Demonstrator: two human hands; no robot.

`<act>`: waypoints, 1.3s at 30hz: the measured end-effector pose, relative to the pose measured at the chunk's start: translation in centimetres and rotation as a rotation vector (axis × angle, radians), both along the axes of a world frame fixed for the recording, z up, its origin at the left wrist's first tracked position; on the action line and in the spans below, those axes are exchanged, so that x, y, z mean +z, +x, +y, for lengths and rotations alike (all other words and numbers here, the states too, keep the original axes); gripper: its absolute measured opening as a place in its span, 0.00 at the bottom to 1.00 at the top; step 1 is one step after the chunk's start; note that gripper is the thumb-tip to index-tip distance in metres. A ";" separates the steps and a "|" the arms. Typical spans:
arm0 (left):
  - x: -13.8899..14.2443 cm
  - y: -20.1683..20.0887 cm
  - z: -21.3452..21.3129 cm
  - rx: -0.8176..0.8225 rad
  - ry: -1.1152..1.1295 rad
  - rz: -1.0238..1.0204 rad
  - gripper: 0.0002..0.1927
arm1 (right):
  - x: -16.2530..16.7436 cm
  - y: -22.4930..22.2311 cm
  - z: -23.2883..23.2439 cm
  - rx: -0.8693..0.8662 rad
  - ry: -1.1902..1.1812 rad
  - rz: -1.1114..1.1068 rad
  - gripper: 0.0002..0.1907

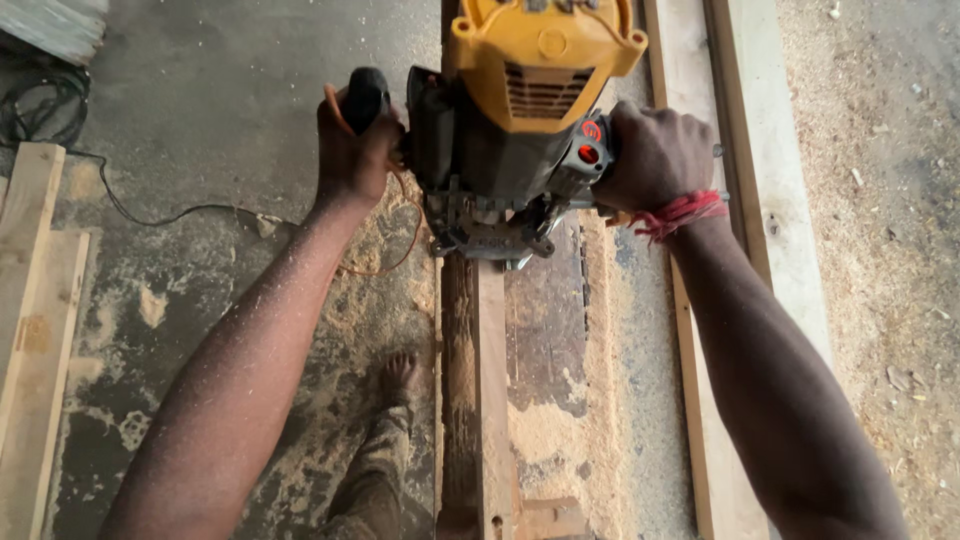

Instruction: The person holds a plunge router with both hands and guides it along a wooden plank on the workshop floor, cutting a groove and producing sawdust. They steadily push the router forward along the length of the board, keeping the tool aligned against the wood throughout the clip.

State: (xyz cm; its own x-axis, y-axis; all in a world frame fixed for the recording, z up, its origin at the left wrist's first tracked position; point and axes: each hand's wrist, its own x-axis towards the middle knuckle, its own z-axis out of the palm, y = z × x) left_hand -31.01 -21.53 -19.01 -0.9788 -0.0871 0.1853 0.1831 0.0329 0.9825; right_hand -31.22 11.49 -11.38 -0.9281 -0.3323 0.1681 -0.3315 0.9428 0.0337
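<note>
Both hands clamped on a big yellow router sitting on a wood beam

The grey concrete floor (230,80) is the biggest thing here, dusted with pale sawdust (560,430), with light wooden planks (35,300) off to the left and more long planks (775,190) on the right. Down the middle runs a long dark wooden beam (470,380), and the yellow and black power router (525,110) sits on its far end. The left hand (352,155) has its grip closed tight round the black side knob (366,92), and the right hand (655,155) is wrapped shut on the opposite handle, right beside the red switch (590,152). There's a red thread band (680,213) on the right wrist, a thin black cable (150,215) trailing over the floor, and a bare foot (400,375) just left of the beam.
</note>
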 end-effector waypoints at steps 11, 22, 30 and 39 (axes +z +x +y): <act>-2.0 0.1 0.0 0.040 0.072 0.153 0.11 | -0.9 -0.2 0.0 -0.013 -0.012 0.037 0.22; -4.6 -0.4 -0.9 0.006 0.163 0.147 0.16 | -1.8 -0.2 -0.5 0.093 -0.033 0.241 0.25; -3.9 -3.3 -1.7 0.009 0.112 0.159 0.16 | -2.7 -2.9 -0.2 0.042 0.000 0.185 0.19; -3.8 -4.5 -1.3 0.041 0.004 0.278 0.13 | -1.4 -3.5 -0.2 0.095 0.019 0.206 0.23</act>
State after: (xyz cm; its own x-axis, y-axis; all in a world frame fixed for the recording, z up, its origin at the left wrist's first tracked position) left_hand -35.55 -22.83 -22.77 -0.8859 -0.1273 0.4460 0.4444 0.0419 0.8948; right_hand -34.68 11.32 -12.77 -0.8391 -0.4214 0.3440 -0.4028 0.9063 0.1277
